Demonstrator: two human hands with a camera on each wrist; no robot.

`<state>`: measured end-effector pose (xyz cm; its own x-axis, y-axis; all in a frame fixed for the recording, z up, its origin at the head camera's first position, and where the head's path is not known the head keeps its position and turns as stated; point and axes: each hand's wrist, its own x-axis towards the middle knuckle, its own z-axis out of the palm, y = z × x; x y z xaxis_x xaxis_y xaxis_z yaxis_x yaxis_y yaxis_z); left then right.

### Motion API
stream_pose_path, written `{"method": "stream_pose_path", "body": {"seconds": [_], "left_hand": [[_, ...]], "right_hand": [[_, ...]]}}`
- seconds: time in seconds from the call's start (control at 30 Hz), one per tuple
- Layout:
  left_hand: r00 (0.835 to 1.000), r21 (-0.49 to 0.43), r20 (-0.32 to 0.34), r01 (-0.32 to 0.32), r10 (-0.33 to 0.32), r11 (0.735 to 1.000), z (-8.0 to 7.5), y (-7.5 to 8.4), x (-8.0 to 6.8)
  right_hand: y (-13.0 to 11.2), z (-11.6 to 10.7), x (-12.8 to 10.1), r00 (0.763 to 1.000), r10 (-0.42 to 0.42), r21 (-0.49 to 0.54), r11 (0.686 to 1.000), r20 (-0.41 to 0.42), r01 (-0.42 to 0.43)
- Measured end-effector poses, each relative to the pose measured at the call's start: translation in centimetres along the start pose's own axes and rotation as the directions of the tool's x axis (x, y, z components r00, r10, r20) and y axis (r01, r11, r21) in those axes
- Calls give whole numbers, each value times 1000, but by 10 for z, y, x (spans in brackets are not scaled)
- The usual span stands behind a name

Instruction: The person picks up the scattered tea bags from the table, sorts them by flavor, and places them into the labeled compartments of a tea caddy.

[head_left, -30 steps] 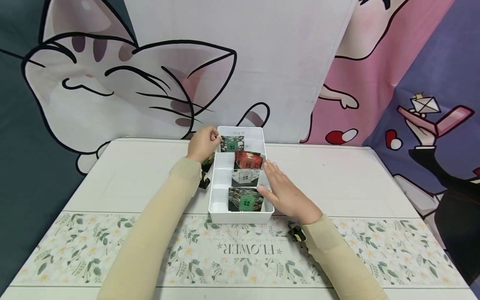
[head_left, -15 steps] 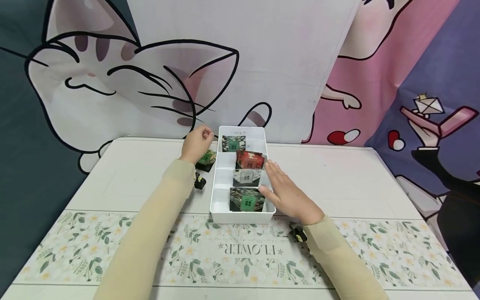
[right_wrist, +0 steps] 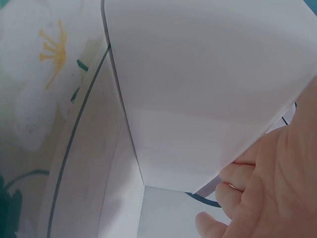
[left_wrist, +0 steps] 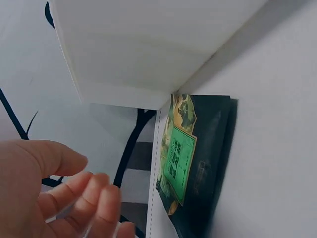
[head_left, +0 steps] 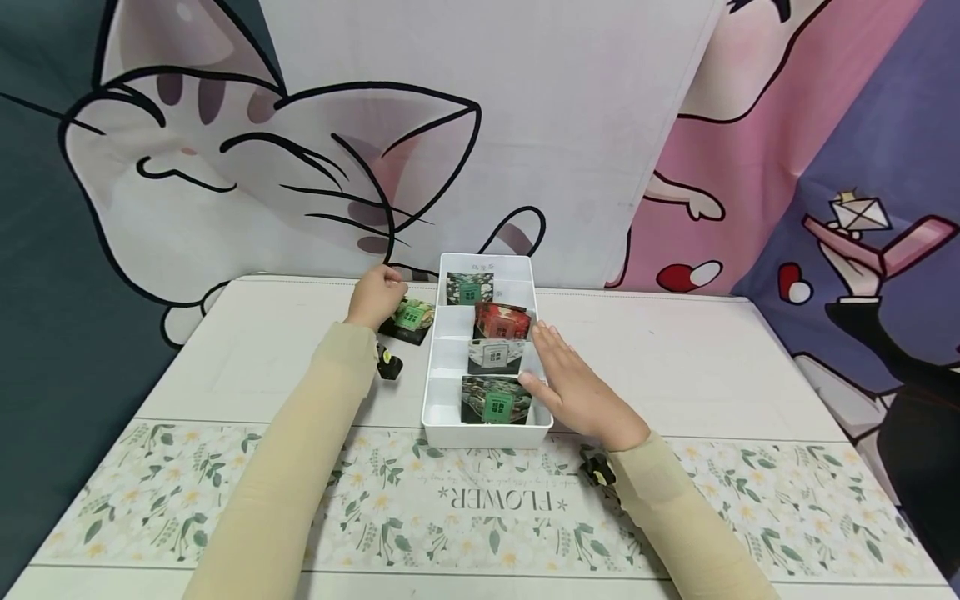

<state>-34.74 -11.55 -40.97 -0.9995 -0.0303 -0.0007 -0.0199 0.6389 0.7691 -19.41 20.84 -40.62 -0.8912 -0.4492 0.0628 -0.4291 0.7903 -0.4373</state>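
A dark sachet with a green label (head_left: 408, 318) lies flat on the white table (head_left: 712, 367), just beside the left wall of the white divided tray (head_left: 435, 392), level with its far end. My left hand (head_left: 375, 296) sits right at the sachet's left edge, fingers loosely curled. In the left wrist view my fingertips (left_wrist: 99, 198) are bent and close to the packet (left_wrist: 190, 168), with bare table between them; they hold nothing, and from the head view I cannot tell whether they touch it.

My right hand (head_left: 573, 387) lies flat against the tray's right wall, fingers straight and together, thumb at the rim near the nearest compartment. The right wrist view shows the tray's wall (right_wrist: 208, 99) pressed close to my fingers (right_wrist: 237, 186).

Inside the tray, four sachets stand upright, one per compartment: a green-labelled one (head_left: 469, 288) farthest away, then a red one (head_left: 501, 321), a white one (head_left: 495, 354), and another green-labelled one (head_left: 495, 402) nearest me.

A floral table runner (head_left: 487, 500) printed FLOWER crosses the table in front of the tray. Behind the table hangs a cartoon cat backdrop (head_left: 225, 167).
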Motion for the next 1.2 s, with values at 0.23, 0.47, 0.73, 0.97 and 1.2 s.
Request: {"method": "stream_pose_path", "body": {"seconds": [0.23,0.47,0.73,0.97,1.2], "left_hand": [[995,8,63,78,-78,997,1,-5,-1],[995,118,83,38,-48,992,3,-8,-1],[990,189,132,24,-50,982,9,-9,-2],[984,296,159,35,-85,955,14,-6,-7],[984,336,155,30,-87,941,17,-3,-8]], "right_hand": [[1,1,0,1000,-7,-4,1000,-2,7],[1,0,1,1000,-13,-12,1000,-3,13],[3,2,1,1000,-11,-10,1000,-1,11],[3,2,0,1000,-14,-6,1000,-7,14],[3,2,0,1000,-12,-2,1000,-8,12]]}}
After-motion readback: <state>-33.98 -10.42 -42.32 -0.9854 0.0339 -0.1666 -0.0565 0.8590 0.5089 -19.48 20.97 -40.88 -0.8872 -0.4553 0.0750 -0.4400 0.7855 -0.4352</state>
